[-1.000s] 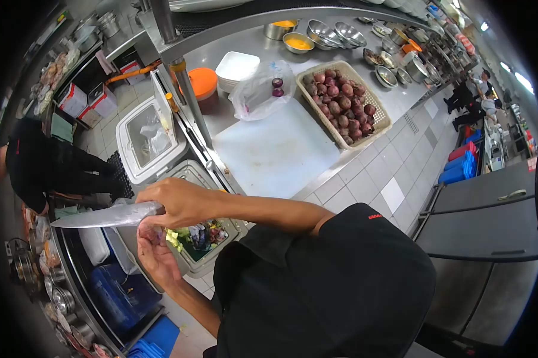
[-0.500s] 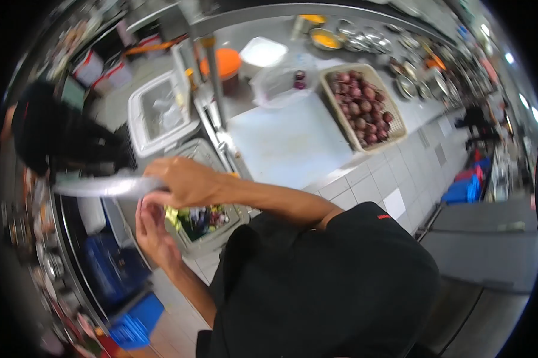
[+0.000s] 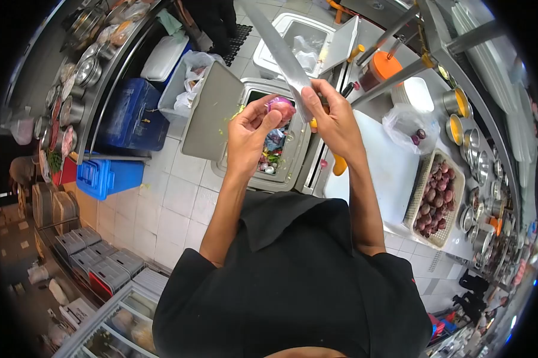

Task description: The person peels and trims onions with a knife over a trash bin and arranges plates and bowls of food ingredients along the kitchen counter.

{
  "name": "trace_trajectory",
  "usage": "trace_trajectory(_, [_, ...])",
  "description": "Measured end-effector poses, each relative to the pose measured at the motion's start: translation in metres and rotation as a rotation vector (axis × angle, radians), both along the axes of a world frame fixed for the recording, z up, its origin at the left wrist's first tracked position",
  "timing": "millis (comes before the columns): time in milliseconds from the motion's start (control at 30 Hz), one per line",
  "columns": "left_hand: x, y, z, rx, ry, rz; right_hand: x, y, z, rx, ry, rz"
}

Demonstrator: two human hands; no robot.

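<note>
So a red onion (image 3: 281,108) is being gripped in the left hand (image 3: 248,134), pinched between thumb and fingers and held up over the open waste bin (image 3: 301,164), just shy of 12 o'clock from mid-view. Its skin looks purple on top, pinkish lower down. A big chef's knife (image 3: 284,56) is gripped in the right hand (image 3: 338,119), fingers closed at the handle end, blade pointing off to 11 o'clock. The blade is right beside the onion; whether they're touching can't be told.

Bits of vegetable scraps (image 3: 270,160) can be seen inside the bin, and its grey lid (image 3: 206,116) is flipped open toward 10 o'clock. A white cutting board (image 3: 388,164) is laid on the counter at 3 o'clock. A basket (image 3: 458,206) loaded with more red onions is set right next to it, between 3 and 4. A clear plastic bag (image 3: 397,122) is lying at 2 o'clock with two purple onions (image 3: 418,136) in it, and an orange-lidded tub (image 3: 387,64) is parked between 1 and 2. A blue bin (image 3: 108,179) is sitting on the tiles at 9 o'clock.
</note>
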State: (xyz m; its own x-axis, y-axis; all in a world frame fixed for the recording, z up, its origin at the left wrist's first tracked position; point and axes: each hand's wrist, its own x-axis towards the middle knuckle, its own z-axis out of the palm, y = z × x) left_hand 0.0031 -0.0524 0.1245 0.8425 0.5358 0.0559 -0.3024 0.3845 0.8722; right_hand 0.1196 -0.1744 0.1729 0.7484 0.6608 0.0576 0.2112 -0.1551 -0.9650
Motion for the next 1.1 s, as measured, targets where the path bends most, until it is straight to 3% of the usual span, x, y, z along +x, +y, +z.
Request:
trace_trajectory(33, [-0.002,0.001,0.000,-0.003,0.000,0.007,-0.001,0.000,0.001,-0.003,0.000,0.007])
trace_trajectory(100, [-0.003,0.003,-0.001,-0.028,-0.028,0.001,-0.003,0.000,0.004,-0.052,-0.395,0.067])
trace_trajectory(367, [-0.007,0.013,-0.001,0.015,-0.027,-0.012,-0.003,0.002,0.009,-0.120,-0.333,0.138])
trace_trajectory(467, [-0.008,0.013,0.000,0.009,-0.028,-0.026,0.002,0.001,0.007,-0.055,-0.442,0.189])
trace_trajectory(567, [-0.009,0.014,0.005,0.011,-0.037,-0.055,0.004,0.000,0.013,-0.102,-0.212,0.209])
trace_trajectory(733, [-0.007,0.015,0.004,0.002,-0.054,-0.062,0.009,0.001,0.007,-0.054,-0.518,0.210])
trace_trajectory(933, [-0.007,0.016,0.003,0.055,-0.021,-0.038,0.003,0.000,0.017,-0.096,-0.434,0.231])
trace_trajectory(1033, [-0.006,0.015,0.006,0.082,0.013,-0.075,0.009,-0.006,0.002,0.005,-0.467,0.134])
trace_trajectory(1067, [-0.004,0.014,0.002,0.150,0.045,-0.068,0.006,-0.016,0.009,-0.084,-0.275,0.086])
trace_trajectory(1100, [-0.004,0.012,-0.001,0.137,0.121,-0.073,0.007,-0.029,-0.001,-0.089,-0.246,0.008])
